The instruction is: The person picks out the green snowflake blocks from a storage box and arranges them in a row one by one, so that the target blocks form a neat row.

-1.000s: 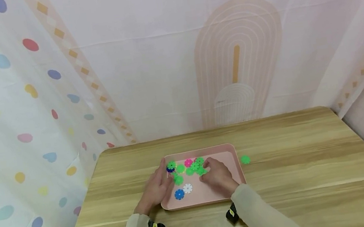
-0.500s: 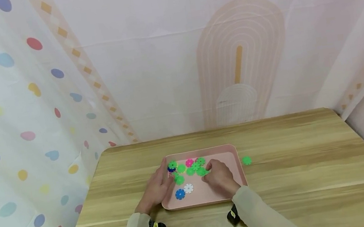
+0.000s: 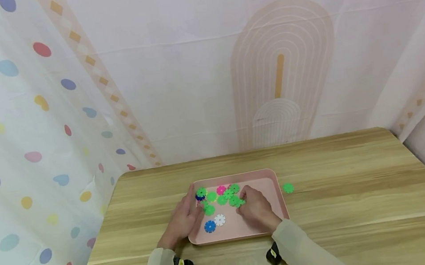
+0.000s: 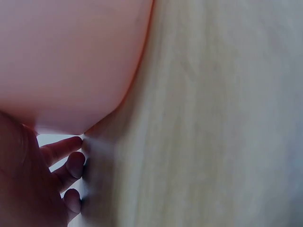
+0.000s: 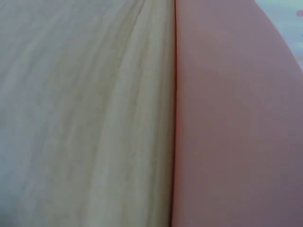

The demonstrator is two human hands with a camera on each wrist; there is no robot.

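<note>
A shallow pink tray [image 3: 260,189] holds notched plastic snowflake discs. My left hand [image 3: 181,219] grips its left side, fingers outside the wall and thumb inside; in the left wrist view the fingertips [image 4: 75,163] lie low by the tray's outer wall. Over the tray's middle, my right hand [image 3: 256,207] has its thumb and fingers curled at the right edge of a green snowflake disc [image 3: 237,201], pinching it. More green discs [image 3: 228,194] overlap just beyond it. The right hand is out of sight in its wrist view, where the tray's outer wall [image 5: 236,118] fills the right.
Nearer the tray's front lie a blue disc [image 3: 210,226] and a white disc [image 3: 220,219]. A pink disc [image 3: 221,190] and a dark blue disc [image 3: 200,197] sit toward the back. One green disc [image 3: 288,188] lies on the wooden table [image 3: 346,195], right of the tray.
My right thumb and fingers have drawn closer together at the green disc, which has shifted slightly. The left hand stays on the tray's side; the head view has moved a little.
</note>
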